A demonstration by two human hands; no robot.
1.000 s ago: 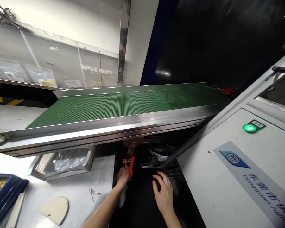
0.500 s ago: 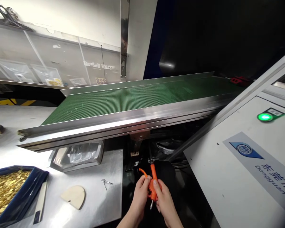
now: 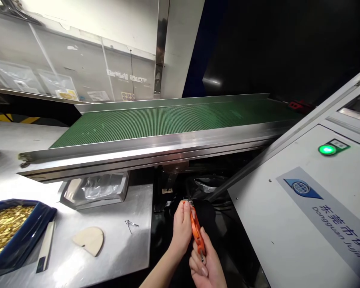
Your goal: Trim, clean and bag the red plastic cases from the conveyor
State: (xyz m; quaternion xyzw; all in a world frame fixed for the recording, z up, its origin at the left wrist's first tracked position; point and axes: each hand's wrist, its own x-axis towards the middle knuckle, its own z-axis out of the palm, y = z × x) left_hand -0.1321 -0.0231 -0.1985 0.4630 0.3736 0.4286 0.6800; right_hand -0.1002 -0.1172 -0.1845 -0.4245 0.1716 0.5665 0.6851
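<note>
An orange air blow gun [image 3: 196, 229] is between my two hands, its metal nozzle tip pointing down towards me. My left hand [image 3: 181, 230] is closed on its upper end, near the dark fitting where a hose seems to join. Closed around the lower part by the nozzle is my right hand [image 3: 207, 262], with its thumb along the body and its fingers curled beneath. The lever is mostly hidden by my hands. Both hands are over a dark area between the metal table and the white machine.
A green ribbed conveyor belt [image 3: 156, 120] with metal side rails crosses ahead. On the metal table [image 3: 117, 244] at left are a blue tray [image 3: 30, 236] of gold-coloured pieces, a half-round beige pad [image 3: 90, 240], a flat strip [image 3: 46, 247] and a small metal item [image 3: 131, 224]. A white machine panel [image 3: 258, 208] stands right.
My left hand has moved up to the blow gun's hose end. My right hand has shifted lower around the nozzle end, and the gun has turned in my hands. The view has tilted slightly.
</note>
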